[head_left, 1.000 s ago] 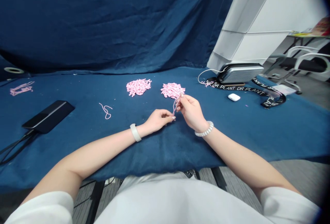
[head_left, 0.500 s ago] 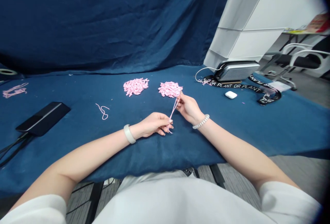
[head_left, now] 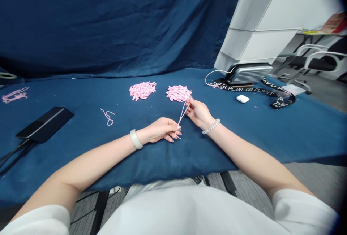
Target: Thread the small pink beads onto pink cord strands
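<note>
Pink yarn (head_left: 180, 120); thin; taut, narrow V; slanting between hands (head_left: 165, 128) (head_left: 199, 113); end dangling

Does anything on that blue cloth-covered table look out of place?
Mildly: one thin, curled pink strand lies left of two heaps of small pink pieces, apart from both, so it looks stray. The black strap with white lettering lies bent, rather untidily. Nothing looks clearly damaged.

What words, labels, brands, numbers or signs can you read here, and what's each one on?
"DR PLANT DR PLANT": white letters along the black strap. Its folded and twisted ends carry more letters, only partly readable.
Reddish thing at the far right: too blurred to read any marking.
I can make out no other text.
</note>
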`<control>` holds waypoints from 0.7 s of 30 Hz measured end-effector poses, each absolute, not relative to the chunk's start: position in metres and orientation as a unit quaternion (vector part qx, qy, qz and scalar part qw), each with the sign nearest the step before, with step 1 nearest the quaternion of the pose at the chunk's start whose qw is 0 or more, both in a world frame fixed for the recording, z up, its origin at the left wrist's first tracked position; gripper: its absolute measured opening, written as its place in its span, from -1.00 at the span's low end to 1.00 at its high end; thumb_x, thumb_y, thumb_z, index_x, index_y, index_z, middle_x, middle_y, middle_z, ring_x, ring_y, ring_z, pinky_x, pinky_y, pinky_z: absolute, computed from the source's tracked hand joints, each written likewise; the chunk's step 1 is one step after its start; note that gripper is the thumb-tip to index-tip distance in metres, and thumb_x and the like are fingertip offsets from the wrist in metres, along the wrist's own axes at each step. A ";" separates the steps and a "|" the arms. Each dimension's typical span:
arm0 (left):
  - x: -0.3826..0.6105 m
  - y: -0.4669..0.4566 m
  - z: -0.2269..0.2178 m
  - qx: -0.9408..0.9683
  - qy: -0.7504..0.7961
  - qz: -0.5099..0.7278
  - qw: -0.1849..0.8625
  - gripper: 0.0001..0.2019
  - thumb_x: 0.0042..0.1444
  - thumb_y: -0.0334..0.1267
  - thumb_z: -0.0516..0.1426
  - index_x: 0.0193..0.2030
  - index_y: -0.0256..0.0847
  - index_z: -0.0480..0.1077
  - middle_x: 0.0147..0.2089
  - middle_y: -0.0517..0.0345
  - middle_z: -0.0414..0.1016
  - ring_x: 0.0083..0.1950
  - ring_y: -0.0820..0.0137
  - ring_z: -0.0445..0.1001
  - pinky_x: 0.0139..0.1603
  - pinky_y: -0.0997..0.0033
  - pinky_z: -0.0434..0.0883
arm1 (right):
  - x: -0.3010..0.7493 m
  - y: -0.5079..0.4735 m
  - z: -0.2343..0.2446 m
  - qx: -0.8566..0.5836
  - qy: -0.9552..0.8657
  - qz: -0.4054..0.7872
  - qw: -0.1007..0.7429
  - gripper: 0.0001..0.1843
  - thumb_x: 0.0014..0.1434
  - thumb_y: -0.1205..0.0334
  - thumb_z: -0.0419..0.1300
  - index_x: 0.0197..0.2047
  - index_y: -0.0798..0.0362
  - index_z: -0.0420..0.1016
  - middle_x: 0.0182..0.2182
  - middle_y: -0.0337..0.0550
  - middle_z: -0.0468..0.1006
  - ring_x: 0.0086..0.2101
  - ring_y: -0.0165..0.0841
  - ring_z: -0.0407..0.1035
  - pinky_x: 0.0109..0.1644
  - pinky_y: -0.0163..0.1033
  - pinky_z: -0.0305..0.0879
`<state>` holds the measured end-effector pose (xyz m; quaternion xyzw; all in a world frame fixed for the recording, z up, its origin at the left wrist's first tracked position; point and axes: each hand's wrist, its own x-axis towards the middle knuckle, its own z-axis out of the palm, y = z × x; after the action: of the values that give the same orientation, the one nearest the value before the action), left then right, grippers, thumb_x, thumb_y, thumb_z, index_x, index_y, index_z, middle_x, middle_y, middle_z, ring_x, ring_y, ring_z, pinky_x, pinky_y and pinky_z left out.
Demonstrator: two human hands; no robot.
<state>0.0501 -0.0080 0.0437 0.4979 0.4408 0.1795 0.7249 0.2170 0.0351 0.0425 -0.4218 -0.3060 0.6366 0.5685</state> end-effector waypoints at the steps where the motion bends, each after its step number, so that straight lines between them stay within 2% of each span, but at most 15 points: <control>1: 0.050 -0.008 0.044 0.498 0.441 0.179 0.725 -0.64 -0.18 -0.11 0.27 -0.34 -0.38 0.38 -0.38 0.06 0.48 -0.51 0.61 0.40 -0.55 0.63 0.40 | 0.217 0.035 0.042 -0.420 -0.305 0.636 0.571 -0.77 0.06 0.13 0.13 -0.44 0.14 0.24 -0.58 -0.29 0.30 -0.64 -0.61 0.08 -0.53 -0.41 0.08; 13: 0.050 -0.008 0.044 0.494 0.441 0.182 0.727 -0.65 -0.18 -0.12 0.27 -0.36 -0.39 0.36 -0.39 0.07 0.46 -0.51 0.61 0.40 -0.52 0.62 0.40 | 0.216 0.033 0.042 -0.413 -0.294 0.643 0.574 -0.79 -0.06 0.22 0.21 -0.35 0.12 0.31 -0.51 -0.32 0.36 -0.63 -0.64 0.08 -0.55 -0.45 0.04; 21: 0.049 -0.008 0.044 0.504 0.432 0.173 0.728 -0.67 -0.16 -0.14 0.26 -0.36 -0.38 0.36 -0.40 0.08 0.46 -0.51 0.60 0.40 -0.53 0.61 0.40 | 0.227 0.038 0.054 -0.378 -0.294 0.709 0.519 -0.81 0.07 0.20 0.08 -0.45 0.11 0.16 -0.58 -0.29 0.28 -0.58 -0.56 0.18 -0.49 -0.41 0.13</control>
<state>0.0495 -0.0083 0.0440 0.5037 0.4325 0.1729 0.7276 0.2269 0.0380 0.0541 -0.3776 -0.2937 0.7087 0.5186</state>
